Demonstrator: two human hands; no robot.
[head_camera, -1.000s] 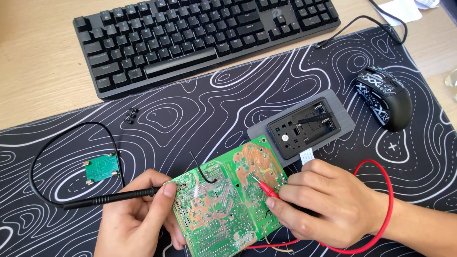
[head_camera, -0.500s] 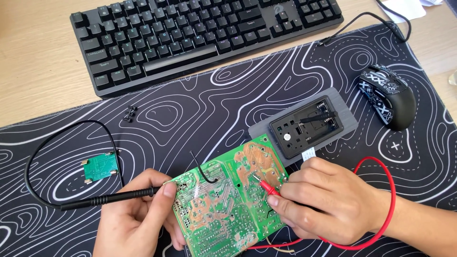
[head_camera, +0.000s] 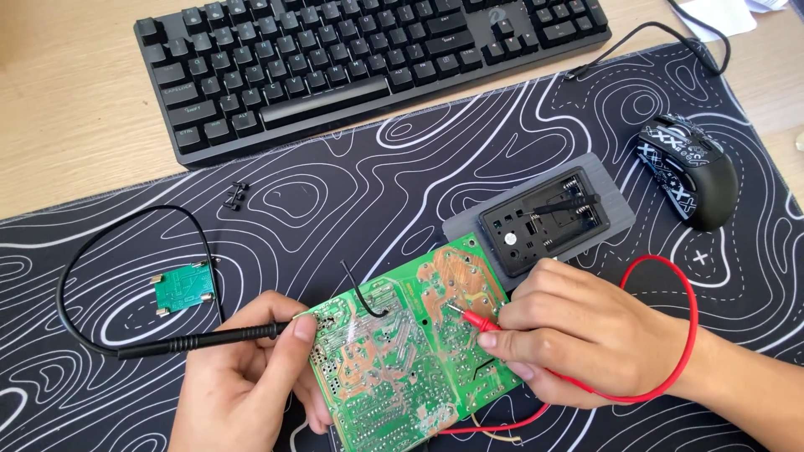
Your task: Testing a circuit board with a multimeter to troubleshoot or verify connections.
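Observation:
A green circuit board lies solder side up on the patterned desk mat. My left hand grips a black test probe whose tip touches the board's left edge, and its fingers also steady the board. My right hand pinches a red test probe with its tip on the board's right half. The red lead loops around my right wrist. The black lead curves off to the left.
A black keyboard lies at the back. A patterned mouse sits at the right. A grey device with an open black battery bay rests behind my right hand. A small green board and tiny black parts lie at the left.
Both hands and probes hold nearly the same spots on the board. The view has shifted slightly, nothing else moved.

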